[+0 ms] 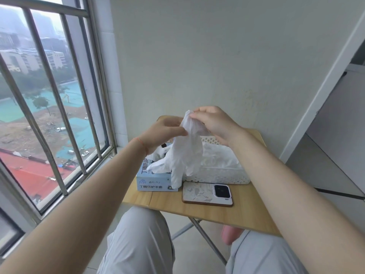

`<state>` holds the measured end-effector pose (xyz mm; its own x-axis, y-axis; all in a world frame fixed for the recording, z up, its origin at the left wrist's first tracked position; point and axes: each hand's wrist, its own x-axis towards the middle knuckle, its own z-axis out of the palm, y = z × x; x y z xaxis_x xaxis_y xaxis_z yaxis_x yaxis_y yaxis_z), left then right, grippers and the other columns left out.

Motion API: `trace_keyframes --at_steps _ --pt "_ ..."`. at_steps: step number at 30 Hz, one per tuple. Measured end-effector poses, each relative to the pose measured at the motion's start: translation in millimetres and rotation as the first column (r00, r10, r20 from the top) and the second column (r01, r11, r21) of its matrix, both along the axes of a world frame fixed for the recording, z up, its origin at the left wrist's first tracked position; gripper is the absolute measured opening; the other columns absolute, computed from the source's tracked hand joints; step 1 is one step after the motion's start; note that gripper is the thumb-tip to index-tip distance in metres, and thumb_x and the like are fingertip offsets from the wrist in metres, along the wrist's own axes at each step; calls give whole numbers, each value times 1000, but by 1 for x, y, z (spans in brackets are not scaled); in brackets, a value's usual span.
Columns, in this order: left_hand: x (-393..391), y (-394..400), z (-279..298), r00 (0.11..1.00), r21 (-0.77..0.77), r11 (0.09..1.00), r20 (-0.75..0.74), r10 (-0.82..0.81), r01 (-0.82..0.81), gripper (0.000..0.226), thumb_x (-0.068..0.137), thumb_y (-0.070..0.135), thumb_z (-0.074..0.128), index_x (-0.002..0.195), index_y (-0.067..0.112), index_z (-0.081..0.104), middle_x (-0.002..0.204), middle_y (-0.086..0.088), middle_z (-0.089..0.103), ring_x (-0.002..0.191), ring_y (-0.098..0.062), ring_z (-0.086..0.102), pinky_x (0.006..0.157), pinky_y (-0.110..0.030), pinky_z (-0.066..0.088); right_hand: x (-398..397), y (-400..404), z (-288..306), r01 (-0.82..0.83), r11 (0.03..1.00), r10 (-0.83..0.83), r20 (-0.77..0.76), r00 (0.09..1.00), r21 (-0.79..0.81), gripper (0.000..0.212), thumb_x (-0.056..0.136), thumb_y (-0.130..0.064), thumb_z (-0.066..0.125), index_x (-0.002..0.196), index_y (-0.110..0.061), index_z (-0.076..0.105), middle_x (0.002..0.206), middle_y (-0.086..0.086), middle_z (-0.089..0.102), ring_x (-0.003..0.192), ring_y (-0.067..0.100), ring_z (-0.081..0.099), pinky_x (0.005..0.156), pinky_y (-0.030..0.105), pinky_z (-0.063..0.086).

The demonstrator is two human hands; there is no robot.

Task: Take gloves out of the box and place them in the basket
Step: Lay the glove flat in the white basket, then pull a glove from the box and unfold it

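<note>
Our left hand and right hand pinch one glove above the box at the tabletop's left edge; dangling fingers could snag outside the basket.

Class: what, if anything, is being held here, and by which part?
A white glove, pinched at its cuff end by both the left hand and right hand; its fingers hang down.

Basket top open — phone alongside
</note>
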<state>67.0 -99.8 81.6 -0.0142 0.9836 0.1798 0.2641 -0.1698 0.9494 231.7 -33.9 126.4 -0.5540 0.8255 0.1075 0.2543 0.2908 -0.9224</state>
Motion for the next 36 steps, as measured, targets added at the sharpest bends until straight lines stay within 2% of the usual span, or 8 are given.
trace_keyframes --at_steps 4,10,17,20,23,27,31,36 --pt "-6 1 -6 989 -149 987 139 -41 62 27 73 22 74 92 3 71 95 -12 65 91 -28 59 86 -43 44 0 0 3 145 987 -144 -14 989 73 26 87 -20 55 63 -19 46 60 -5 39 57 14 38 50 24 29" --pt "-27 -4 -36 979 -378 911 171 -108 166 48 79 31 75 113 -1 64 111 -20 65 98 -29 65 89 -43 55 2 16 -9 258 966 -258 6 966 13 19 84 -19 49 68 -19 38 61 -1 29 58 18 29 49 25 20" --pt "-51 16 -37 930 -366 930 338 143 -10 31 74 28 71 96 7 65 98 -16 63 87 -31 58 74 -38 45 -10 40 -35 230 952 -234 9 972 -203 29 93 -11 46 65 -17 41 66 8 43 63 23 43 52 23 35" --pt "-40 43 -32 953 -373 903 123 275 -213 26 68 28 70 87 12 66 87 -14 58 74 -26 53 58 -30 38 2 58 -50 292 938 -287 50 957 -185 41 97 -16 47 57 -17 38 57 5 41 54 19 36 43 18 34" --pt "-22 70 -33 948 -314 895 -151 281 -316 8 86 19 61 79 16 62 66 -1 49 57 -18 43 47 -20 33 21 74 -68 364 913 -350 102 931 -186 40 97 -18 48 59 -19 35 60 3 35 54 18 30 45 19 32" --pt "8 111 -39 884 -218 913 -404 236 -344 14 84 22 60 76 13 66 74 4 56 67 -19 51 65 -26 43 56 94 -88 451 881 -426 176 888 -141 41 100 -20 46 61 -18 33 61 3 33 49 18 33 44 22 34" --pt "37 138 -39 757 -68 944 -617 216 -324 11 82 32 67 82 21 69 84 10 60 73 -9 56 62 -24 42 90 110 -102 478 850 -527 333 782 222 33 101 -24 44 70 -10 45 69 6 46 62 24 44 59 29 36" --pt "55 149 -48 477 146 918 -818 321 -368 14 90 22 54 97 26 67 105 1 62 92 -23 60 66 -28 40 103 111 -110 240 779 -592 552 587 580 8 99 -10 42 102 -9 49 74 4 48 61 23 48 44 27 25"
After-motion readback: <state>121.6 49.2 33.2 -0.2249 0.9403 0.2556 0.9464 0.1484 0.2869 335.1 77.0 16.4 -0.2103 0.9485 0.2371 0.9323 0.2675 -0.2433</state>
